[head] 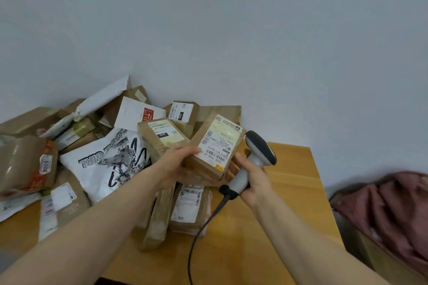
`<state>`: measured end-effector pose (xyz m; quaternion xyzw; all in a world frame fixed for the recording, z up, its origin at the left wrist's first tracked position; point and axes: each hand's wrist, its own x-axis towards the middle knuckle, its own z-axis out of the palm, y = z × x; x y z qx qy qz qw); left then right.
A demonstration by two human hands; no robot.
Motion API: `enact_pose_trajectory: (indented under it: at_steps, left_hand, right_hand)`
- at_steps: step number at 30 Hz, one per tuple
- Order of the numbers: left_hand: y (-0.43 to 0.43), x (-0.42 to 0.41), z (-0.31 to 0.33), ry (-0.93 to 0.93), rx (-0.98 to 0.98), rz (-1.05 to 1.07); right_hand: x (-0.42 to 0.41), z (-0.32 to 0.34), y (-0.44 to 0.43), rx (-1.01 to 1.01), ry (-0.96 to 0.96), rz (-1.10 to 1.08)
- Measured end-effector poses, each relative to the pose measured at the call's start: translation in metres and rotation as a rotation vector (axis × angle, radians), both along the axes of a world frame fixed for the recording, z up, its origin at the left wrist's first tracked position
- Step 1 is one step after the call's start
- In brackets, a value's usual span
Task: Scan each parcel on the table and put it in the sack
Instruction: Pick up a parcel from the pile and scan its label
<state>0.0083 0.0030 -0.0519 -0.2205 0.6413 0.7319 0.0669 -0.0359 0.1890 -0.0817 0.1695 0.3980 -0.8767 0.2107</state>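
Note:
My left hand [178,166] grips a small brown cardboard parcel [215,146] by its lower left corner and holds it tilted above the pile, white shipping label and barcode facing me. My right hand [252,176] grips the handle of a grey and white barcode scanner [257,157], whose dark head sits just right of the parcel's label. The scanner's black cable [203,222] hangs down over the wooden table [291,176]. A reddish-brown sack [393,206] lies at the right, beyond the table edge.
A heap of parcels covers the table's left and back: brown boxes [162,136], a white printed mailer bag [108,159], a taped brown packet [25,164], flat boxes [187,206] under my hands. A plain wall stands behind.

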Motion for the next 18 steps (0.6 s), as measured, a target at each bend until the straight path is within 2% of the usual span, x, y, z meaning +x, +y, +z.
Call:
enact_pose_trajectory:
  at_steps: [5,11,18]
  left_hand:
    - [-0.021,0.029,-0.006,-0.057,-0.067,-0.163]
    - [-0.021,0.050,0.002,-0.086,-0.026,-0.376]
    - [-0.014,0.051,0.010,-0.020,-0.081,-0.255]
  right_hand:
    - [0.045,0.001,-0.001,0.044,0.031,-0.043]
    - [0.070,0.010,0.008,0.183,0.115,-0.050]
    - [0.091,0.026,0.038,0.367,0.233,-0.015]
